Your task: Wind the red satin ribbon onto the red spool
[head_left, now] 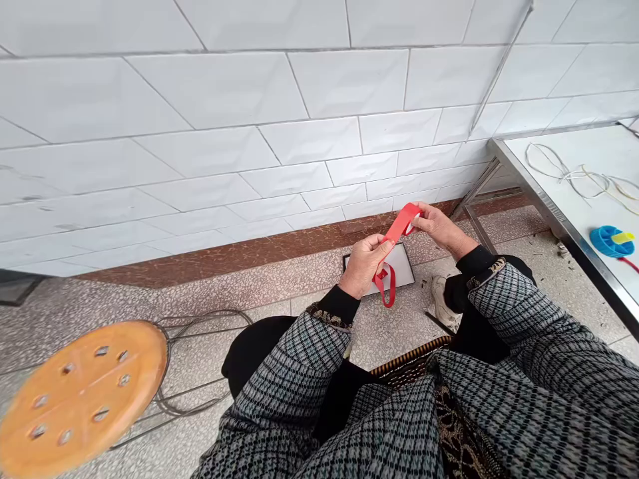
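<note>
A roll of red ribbon (402,222) is stretched between my two hands, above the floor near the wall. My right hand (439,228) grips the roll, whose white core partly shows by the fingers. My left hand (368,263) pinches the ribbon a short way from the roll, thumb and fingers pressed together. Below my left fingers hangs a loop of red ribbon (391,290). Under it, on the floor, lies a shallow white box or tray with a dark rim (403,263), partly hidden by my left hand and the ribbon.
To the left stands an orange round stool (90,392) with a wire frame. On the right, a metal-edged white table (554,156) carries loose white cord (574,174) and a blue spool (610,241) with a yellow part. A white tiled wall (309,86) rises ahead.
</note>
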### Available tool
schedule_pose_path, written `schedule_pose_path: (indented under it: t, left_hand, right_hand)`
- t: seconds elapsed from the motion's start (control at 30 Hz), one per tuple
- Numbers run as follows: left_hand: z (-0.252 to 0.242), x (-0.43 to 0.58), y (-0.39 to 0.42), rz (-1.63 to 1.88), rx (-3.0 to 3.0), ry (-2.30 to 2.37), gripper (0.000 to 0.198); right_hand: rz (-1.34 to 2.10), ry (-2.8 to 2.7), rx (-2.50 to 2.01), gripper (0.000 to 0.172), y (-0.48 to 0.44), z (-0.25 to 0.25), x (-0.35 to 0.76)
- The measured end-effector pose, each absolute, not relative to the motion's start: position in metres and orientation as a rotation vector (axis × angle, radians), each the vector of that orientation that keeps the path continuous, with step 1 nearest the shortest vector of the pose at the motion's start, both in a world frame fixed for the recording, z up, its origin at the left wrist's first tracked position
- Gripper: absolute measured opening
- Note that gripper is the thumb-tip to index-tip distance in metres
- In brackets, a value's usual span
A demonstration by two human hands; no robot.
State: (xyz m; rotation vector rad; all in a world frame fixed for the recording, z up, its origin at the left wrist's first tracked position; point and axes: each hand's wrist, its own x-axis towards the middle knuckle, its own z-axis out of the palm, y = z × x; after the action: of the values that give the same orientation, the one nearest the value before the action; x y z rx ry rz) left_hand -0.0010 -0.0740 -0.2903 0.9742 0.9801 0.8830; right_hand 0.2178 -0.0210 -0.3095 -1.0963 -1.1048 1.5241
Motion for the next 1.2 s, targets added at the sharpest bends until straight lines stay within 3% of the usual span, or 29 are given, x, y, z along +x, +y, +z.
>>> schedule_pose_path:
  t: [0.43,0.87,1.2]
  left_hand:
    - [-0.297,0.003,-0.074,0.870,1.025,0.956,0.055]
    - [-0.298,0.006,-0.077,0.953,1.223,1.062,0.039]
    - [-0.297,0.010,-0.074,0.889,0.983,0.974,0.053]
  right_hand:
    - [1.956,-0.725,-0.898,0.022,-0.033,-0.308,0.196]
    - [1.903,-0.645,-0.974,0.016,-0.025,-0.324,0.192]
    - [1.950,-0.597,-0.915,0.020,-0.023,-0.325,0.198]
